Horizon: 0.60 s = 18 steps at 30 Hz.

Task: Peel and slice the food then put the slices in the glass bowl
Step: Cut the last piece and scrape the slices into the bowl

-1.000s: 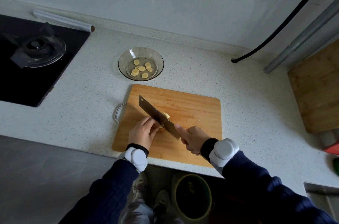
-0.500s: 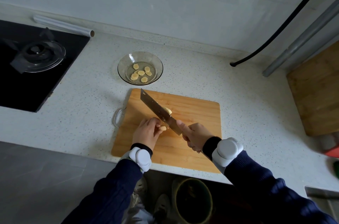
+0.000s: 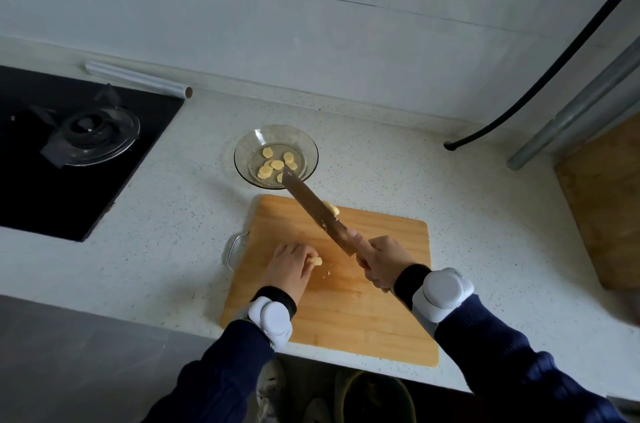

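On the wooden cutting board [image 3: 363, 318] my left hand [image 3: 291, 263] holds down a pale yellow peeled piece of food [image 3: 316, 261] with its fingertips. My right hand [image 3: 381, 260] grips the handle of a cleaver [image 3: 311, 208]. The blade is raised and points toward the glass bowl [image 3: 308, 145], its tip over the bowl's near rim. A cut slice [image 3: 331, 208] rides on the blade's right face. Several yellow slices [image 3: 275, 164] lie in the bowl, which stands just behind the board.
A black gas hob with a burner [image 3: 90, 132] is at the left, with a foil roll [image 3: 138, 80] behind it. A black hose [image 3: 540, 76] and a metal pipe [image 3: 571, 107] run down at the right. A second wooden board [image 3: 602, 204] lies at the right edge. A bin [image 3: 377, 398] stands below the counter.
The cleaver has lifted off the board and swung toward the bowl with a slice on it. My left hand has stayed on the remaining piece.
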Each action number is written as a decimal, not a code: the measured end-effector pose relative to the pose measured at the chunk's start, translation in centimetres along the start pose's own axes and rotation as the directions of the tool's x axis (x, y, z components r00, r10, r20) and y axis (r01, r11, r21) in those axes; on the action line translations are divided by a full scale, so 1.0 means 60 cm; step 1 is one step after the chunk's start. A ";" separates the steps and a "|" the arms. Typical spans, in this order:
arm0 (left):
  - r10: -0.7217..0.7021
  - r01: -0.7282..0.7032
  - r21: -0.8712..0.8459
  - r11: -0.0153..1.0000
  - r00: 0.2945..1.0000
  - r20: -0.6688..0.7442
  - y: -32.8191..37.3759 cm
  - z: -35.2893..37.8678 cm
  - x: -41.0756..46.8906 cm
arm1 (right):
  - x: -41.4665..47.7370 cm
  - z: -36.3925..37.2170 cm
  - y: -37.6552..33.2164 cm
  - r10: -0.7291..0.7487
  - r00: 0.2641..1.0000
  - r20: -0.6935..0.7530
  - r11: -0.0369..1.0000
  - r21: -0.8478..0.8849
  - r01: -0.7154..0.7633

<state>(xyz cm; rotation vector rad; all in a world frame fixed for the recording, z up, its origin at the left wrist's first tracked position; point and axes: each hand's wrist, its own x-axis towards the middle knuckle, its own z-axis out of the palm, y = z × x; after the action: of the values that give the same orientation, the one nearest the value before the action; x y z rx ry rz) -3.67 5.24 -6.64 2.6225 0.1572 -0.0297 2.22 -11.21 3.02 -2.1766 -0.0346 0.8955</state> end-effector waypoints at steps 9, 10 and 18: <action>-0.357 0.222 -0.398 0.890 0.883 -0.306 -0.039 -0.133 0.128 | 0.059 -0.012 -0.070 -0.082 0.995 -0.064 0.991 -0.112 0.075; -0.388 0.255 -0.404 0.879 0.873 -0.295 -0.048 -0.144 0.150 | 0.067 -0.013 -0.080 -0.101 0.992 -0.073 0.986 -0.137 0.091; -0.508 0.359 -0.521 0.774 0.844 -0.172 -0.100 -0.174 0.269 | 0.154 -0.005 -0.141 -0.218 0.962 -0.162 0.928 -0.339 0.153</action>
<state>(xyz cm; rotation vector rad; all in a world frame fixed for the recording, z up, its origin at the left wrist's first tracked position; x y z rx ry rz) 11.59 17.27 -1.31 2.0293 0.7897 0.2277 11.46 -2.71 3.34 -2.5076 -0.3073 0.5933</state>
